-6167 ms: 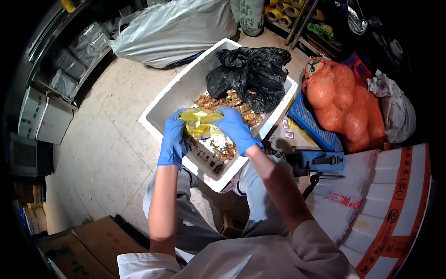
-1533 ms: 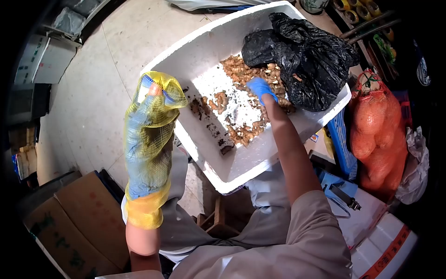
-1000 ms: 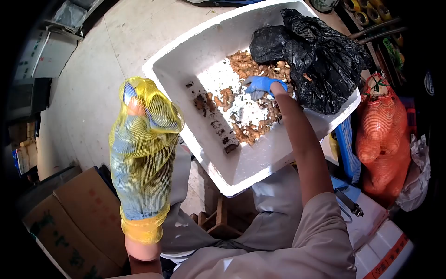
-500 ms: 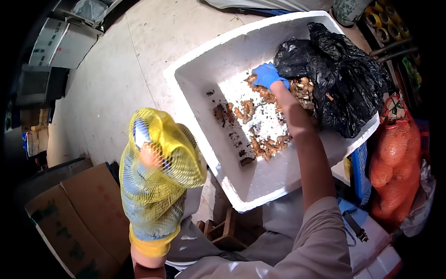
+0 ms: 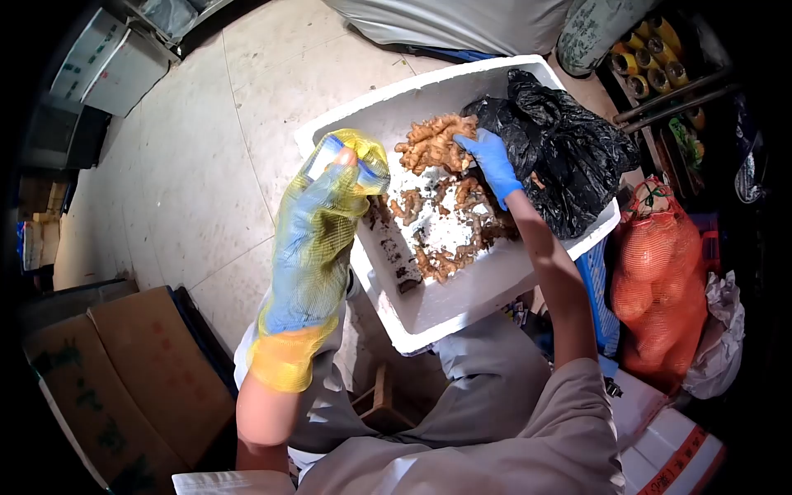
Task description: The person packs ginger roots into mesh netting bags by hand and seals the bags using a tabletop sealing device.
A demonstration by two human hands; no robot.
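Lifted since a moment ago: one big lump of ginger (image 5: 435, 145), now up over the white box (image 5: 487, 295), pinched in the right hand (image 5: 492, 161), so apart from the small bits (image 5: 437, 264) below. Left hand (image 5: 328, 194) inside a yellow net (image 5: 290, 363); cannot tell if spread or pressed together. In the way: black bag (image 5: 569, 161) over one end. Off right, orange sack (image 5: 660, 289).

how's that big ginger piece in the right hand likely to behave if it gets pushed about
The ginger piece looks stiff, jutting from the right hand without visible sagging. Its knobbly, branching shape would probably resist rolling, and the narrower joins between lobes might snap under force.
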